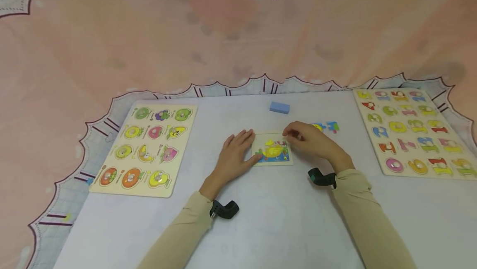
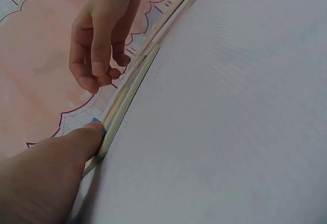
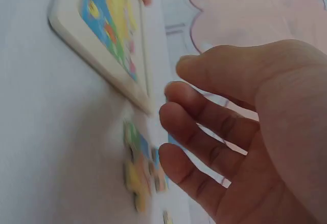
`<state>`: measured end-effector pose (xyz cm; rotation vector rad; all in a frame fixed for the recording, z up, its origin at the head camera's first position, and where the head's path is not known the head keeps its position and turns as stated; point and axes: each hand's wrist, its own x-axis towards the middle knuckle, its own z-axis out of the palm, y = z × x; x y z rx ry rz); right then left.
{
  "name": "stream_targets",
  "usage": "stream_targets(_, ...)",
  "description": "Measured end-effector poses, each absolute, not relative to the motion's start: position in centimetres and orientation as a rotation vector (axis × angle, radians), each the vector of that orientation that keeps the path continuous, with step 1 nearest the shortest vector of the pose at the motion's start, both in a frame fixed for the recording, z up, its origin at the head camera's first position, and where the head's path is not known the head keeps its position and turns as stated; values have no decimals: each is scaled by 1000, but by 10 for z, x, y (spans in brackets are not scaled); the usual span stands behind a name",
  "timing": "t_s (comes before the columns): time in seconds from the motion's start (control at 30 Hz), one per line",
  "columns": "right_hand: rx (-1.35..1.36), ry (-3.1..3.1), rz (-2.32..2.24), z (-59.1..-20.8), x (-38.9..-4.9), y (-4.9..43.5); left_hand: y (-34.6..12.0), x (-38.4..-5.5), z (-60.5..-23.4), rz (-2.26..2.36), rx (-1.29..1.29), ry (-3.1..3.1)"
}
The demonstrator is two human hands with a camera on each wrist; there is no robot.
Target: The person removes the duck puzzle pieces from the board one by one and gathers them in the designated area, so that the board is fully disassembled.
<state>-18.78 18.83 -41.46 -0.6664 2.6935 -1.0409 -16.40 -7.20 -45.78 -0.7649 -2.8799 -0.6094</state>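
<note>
A small wooden jigsaw board point(image 1: 263, 137) with a yellow duck picture point(image 1: 273, 150) lies between the two hands. My left hand point(image 1: 232, 157) rests on its left side, fingers spread, with the thumb point(image 2: 87, 138) over the board's edge in the left wrist view. Above the upper right corner hovers my right hand point(image 1: 309, 140). Its fingers point(image 3: 186, 132) are loosely bent, and nothing sits between them and the thumb in the right wrist view. Colourful loose jigsaw pieces point(image 1: 333, 126) lie just beyond that hand, which partly hides them in the head view.
A blue block point(image 1: 279, 107) lies behind the jigsaw board. To the left is a fruit peg board point(image 1: 175, 136); to the right, a larger board of colourful shapes point(image 1: 376, 157). The white tabletop point(image 1: 275, 219) meets a pink patterned cloth point(image 1: 238, 54) at the back.
</note>
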Motion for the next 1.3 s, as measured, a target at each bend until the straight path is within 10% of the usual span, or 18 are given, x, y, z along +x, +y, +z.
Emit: stream_targets(1.3,-830,2748,-871,-421,-179,153,-72,-164,-460,-619,-767,-2840)
